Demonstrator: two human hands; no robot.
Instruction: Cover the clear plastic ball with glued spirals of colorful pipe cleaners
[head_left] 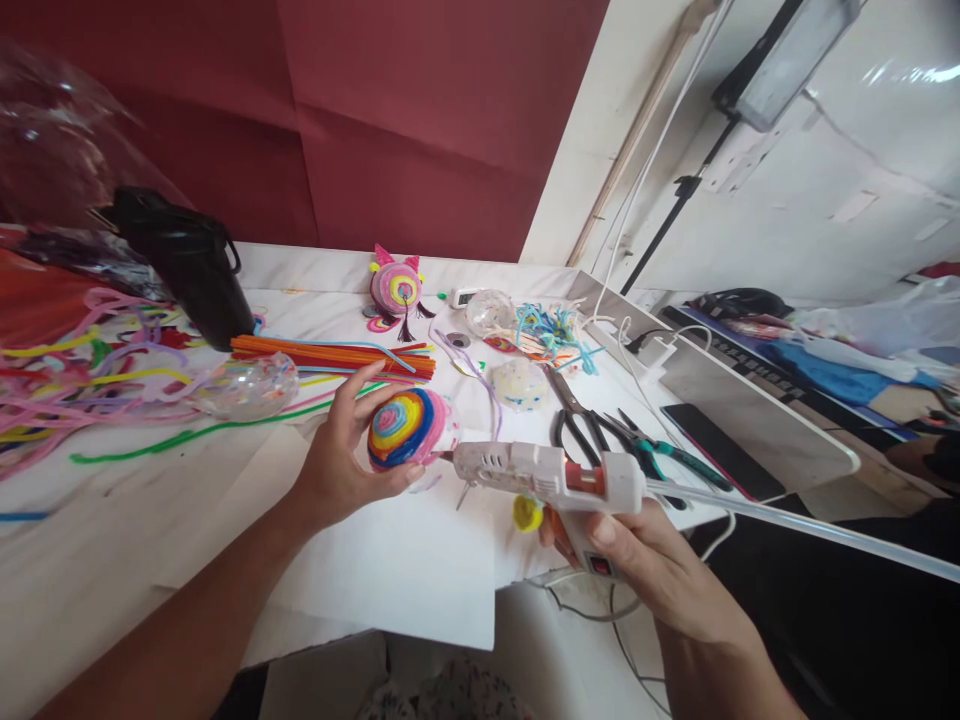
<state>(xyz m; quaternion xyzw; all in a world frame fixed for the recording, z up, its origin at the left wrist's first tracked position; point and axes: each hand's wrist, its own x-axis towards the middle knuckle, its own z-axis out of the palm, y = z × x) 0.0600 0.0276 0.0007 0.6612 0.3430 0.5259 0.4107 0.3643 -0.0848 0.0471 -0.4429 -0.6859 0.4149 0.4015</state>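
My left hand (341, 450) is closed around a ball (403, 425) wound with rings of pink, yellow, orange and blue pipe cleaner. The ball's right side looks whitish and speckled. In my right hand (645, 555) is a white hot glue gun (517, 470), my fingers wrapped round its handle. Its nozzle points left and meets or nearly meets the ball's right edge. A long clear glue stick (795, 525) sticks out of the gun's back. Just left of my right fingers shows a small yellow coil (527, 513); whether they touch it I cannot tell.
A bundle of pipe cleaners (330, 358), a finished-looking pink ball with ears (396, 288), clear balls (517, 385), scissors (574, 400) and green-handled pliers (667, 450) lie around. A black bottle (184, 265) stands left. White paper (390, 570) covers the front; cables hang below the edge.
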